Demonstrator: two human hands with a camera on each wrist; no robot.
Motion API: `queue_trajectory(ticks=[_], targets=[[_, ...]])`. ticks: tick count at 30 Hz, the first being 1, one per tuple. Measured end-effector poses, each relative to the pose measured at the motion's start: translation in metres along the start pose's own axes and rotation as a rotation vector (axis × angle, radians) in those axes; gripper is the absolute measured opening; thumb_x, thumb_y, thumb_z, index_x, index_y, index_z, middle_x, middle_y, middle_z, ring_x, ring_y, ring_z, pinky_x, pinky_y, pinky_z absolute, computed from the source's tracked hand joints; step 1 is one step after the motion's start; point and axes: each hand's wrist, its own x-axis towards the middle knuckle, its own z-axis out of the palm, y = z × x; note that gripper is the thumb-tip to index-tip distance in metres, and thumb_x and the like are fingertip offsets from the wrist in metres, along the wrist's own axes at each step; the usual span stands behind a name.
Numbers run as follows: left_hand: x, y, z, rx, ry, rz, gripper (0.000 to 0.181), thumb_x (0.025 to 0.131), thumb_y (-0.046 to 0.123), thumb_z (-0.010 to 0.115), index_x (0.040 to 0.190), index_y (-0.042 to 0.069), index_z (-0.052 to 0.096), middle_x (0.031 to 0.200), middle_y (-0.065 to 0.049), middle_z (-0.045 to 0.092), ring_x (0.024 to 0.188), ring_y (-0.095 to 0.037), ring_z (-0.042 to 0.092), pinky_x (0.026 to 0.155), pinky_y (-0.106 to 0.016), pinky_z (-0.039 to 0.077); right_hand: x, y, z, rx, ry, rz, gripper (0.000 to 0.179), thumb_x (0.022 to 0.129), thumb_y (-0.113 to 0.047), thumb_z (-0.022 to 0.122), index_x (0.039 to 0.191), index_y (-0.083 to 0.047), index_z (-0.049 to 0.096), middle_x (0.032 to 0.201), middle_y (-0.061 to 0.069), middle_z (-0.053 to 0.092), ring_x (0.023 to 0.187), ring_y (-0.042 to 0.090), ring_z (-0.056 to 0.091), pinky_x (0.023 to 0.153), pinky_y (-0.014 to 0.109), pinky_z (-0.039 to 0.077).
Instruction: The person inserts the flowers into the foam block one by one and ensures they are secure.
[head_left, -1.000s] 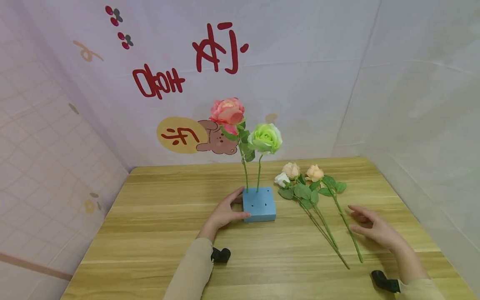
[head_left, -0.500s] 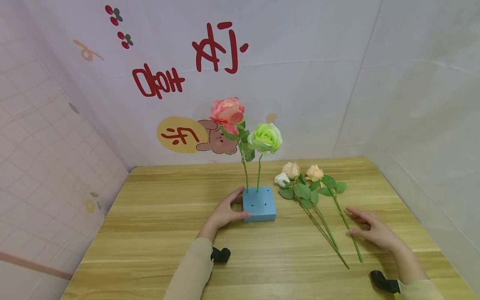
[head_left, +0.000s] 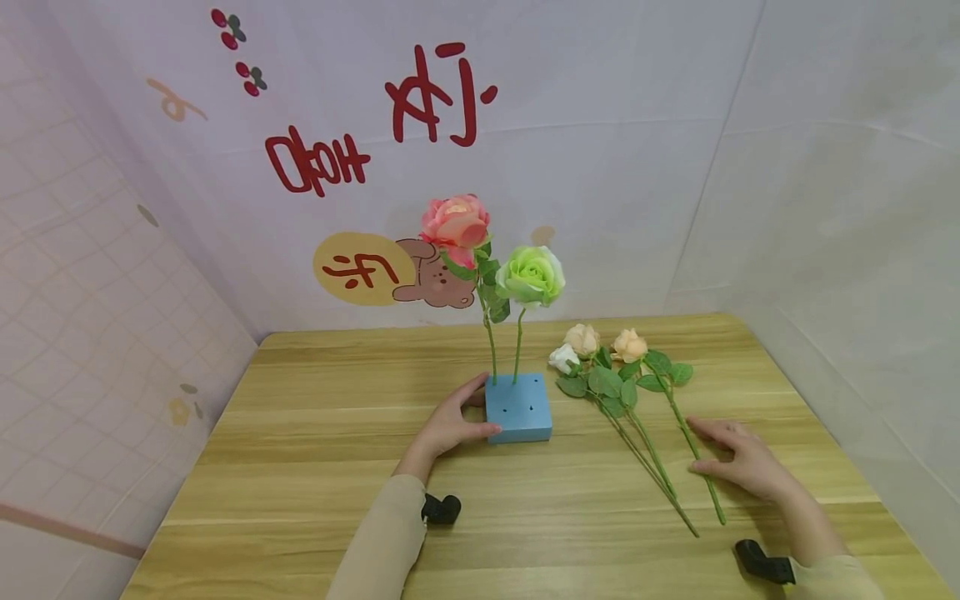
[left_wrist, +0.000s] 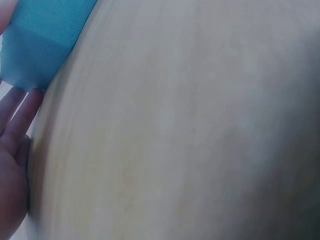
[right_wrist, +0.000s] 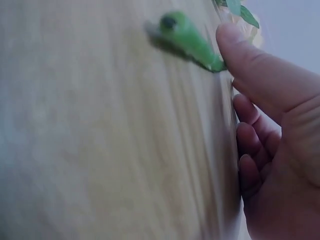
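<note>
My left hand (head_left: 448,423) holds the light blue block (head_left: 525,427) by its left side, thumb at the front and fingers toward the back. In the left wrist view, fingertips touch the block (left_wrist: 42,45). A pink rose (head_left: 455,223) and a green rose (head_left: 531,277) stand upright in the block's back holes; several other holes show in its top. Over the lower stem of the rightmost peach rose (head_left: 629,346) is my right hand (head_left: 746,462), thumb and fingers apart around it. In the right wrist view, the thumb is close to the green stem (right_wrist: 192,45), and contact is unclear.
Left of that rose lie another pale peach rose (head_left: 582,340) and a white rose (head_left: 562,359), their stems crossing toward the front of the wooden table (head_left: 300,467). A printed cloth wall (head_left: 615,167) rises behind the table's back edge.
My right hand has moved left, bringing thumb and fingers over the rightmost rose's stem. My left hand, the block and the two standing roses have stayed in place.
</note>
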Motion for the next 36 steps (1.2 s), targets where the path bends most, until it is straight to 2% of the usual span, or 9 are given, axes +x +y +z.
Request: queue_trajectory(ticks=[3, 9, 13, 15, 20, 23, 28, 31, 36], targets=[[0.0008, -0.0033, -0.0002, 0.015, 0.0, -0.007, 0.095, 0.079, 0.019, 0.085, 0.157, 0.013, 0.031, 0.148, -0.01, 0.046, 0.129, -0.029, 0.049, 0.111, -0.055, 0.027, -0.0001, -0.0015, 0.0012, -0.015, -0.001, 0.018, 0.067, 0.082, -0.02, 0.083, 0.138, 0.003, 0.055, 0.116, 0.013, 0.057, 0.102, 0.017, 0.046, 0.079, 0.032, 0.039], [0.0005, -0.0045, -0.0013, 0.025, -0.009, -0.018, 0.098, 0.079, 0.026, 0.086, 0.158, 0.016, 0.03, 0.147, -0.006, 0.048, 0.128, -0.023, 0.049, 0.112, -0.052, 0.028, 0.0, 0.0, 0.0026, 0.007, 0.027, 0.027, 0.057, 0.084, -0.017, 0.08, 0.133, 0.004, 0.059, 0.106, 0.008, 0.057, 0.087, 0.008, 0.046, 0.071, 0.025, 0.042], [0.0008, -0.0057, -0.0013, 0.027, -0.009, -0.019, 0.098, 0.078, 0.028, 0.086, 0.158, 0.016, 0.03, 0.146, -0.005, 0.048, 0.128, -0.022, 0.049, 0.112, -0.05, 0.028, 0.0002, 0.0019, 0.0024, 0.012, 0.034, 0.032, 0.053, 0.085, -0.016, 0.079, 0.131, 0.004, 0.062, 0.107, 0.009, 0.059, 0.089, 0.006, 0.051, 0.071, 0.024, 0.046], [-0.0004, -0.001, -0.0017, 0.016, -0.01, -0.019, 0.097, 0.079, 0.024, 0.086, 0.157, 0.015, 0.03, 0.147, -0.007, 0.048, 0.128, -0.024, 0.049, 0.112, -0.051, 0.027, 0.0002, 0.0019, 0.0016, 0.015, 0.035, 0.038, 0.051, 0.086, -0.015, 0.078, 0.13, 0.004, 0.062, 0.106, 0.008, 0.059, 0.088, 0.006, 0.051, 0.071, 0.024, 0.046], [-0.0001, -0.0012, -0.0015, 0.022, -0.013, -0.021, 0.097, 0.079, 0.024, 0.086, 0.158, 0.015, 0.03, 0.148, -0.007, 0.046, 0.128, -0.025, 0.05, 0.112, -0.052, 0.027, 0.0005, -0.0019, -0.0012, 0.026, 0.029, 0.115, 0.049, 0.09, -0.017, 0.075, 0.132, 0.003, 0.061, 0.101, 0.006, 0.06, 0.083, 0.005, 0.051, 0.068, 0.024, 0.046], [0.0013, -0.0061, -0.0012, 0.037, -0.012, -0.019, 0.098, 0.079, 0.028, 0.086, 0.158, 0.016, 0.029, 0.149, -0.006, 0.046, 0.128, -0.023, 0.05, 0.112, -0.051, 0.028, 0.0013, -0.0044, -0.0024, 0.036, 0.022, 0.17, 0.049, 0.091, -0.017, 0.073, 0.134, 0.003, 0.06, 0.098, 0.006, 0.061, 0.081, 0.006, 0.052, 0.066, 0.025, 0.045], [0.0017, -0.006, -0.0021, 0.045, -0.016, -0.011, 0.099, 0.079, 0.03, 0.086, 0.158, 0.016, 0.029, 0.149, -0.006, 0.045, 0.128, -0.023, 0.05, 0.112, -0.052, 0.028, 0.0021, -0.0047, -0.0029, 0.003, 0.03, 0.212, 0.047, 0.091, -0.015, 0.074, 0.132, 0.002, 0.061, 0.098, 0.005, 0.064, 0.081, 0.005, 0.053, 0.066, 0.026, 0.045], [0.0017, -0.0061, -0.0023, 0.046, -0.018, -0.01, 0.099, 0.079, 0.031, 0.086, 0.158, 0.016, 0.028, 0.15, -0.005, 0.045, 0.129, -0.023, 0.049, 0.112, -0.051, 0.028, 0.0027, -0.0046, -0.0033, -0.033, 0.042, 0.227, 0.044, 0.091, -0.015, 0.074, 0.131, 0.001, 0.063, 0.099, 0.006, 0.066, 0.082, 0.008, 0.056, 0.069, 0.03, 0.046], [0.0013, -0.0051, -0.0016, 0.039, -0.017, -0.015, 0.098, 0.079, 0.028, 0.086, 0.158, 0.016, 0.029, 0.151, -0.005, 0.044, 0.13, -0.024, 0.049, 0.112, -0.052, 0.027, 0.0039, -0.0064, -0.0046, -0.074, 0.058, 0.259, 0.041, 0.092, -0.015, 0.072, 0.128, 0.001, 0.064, 0.1, 0.011, 0.069, 0.086, 0.02, 0.062, 0.074, 0.043, 0.047]])
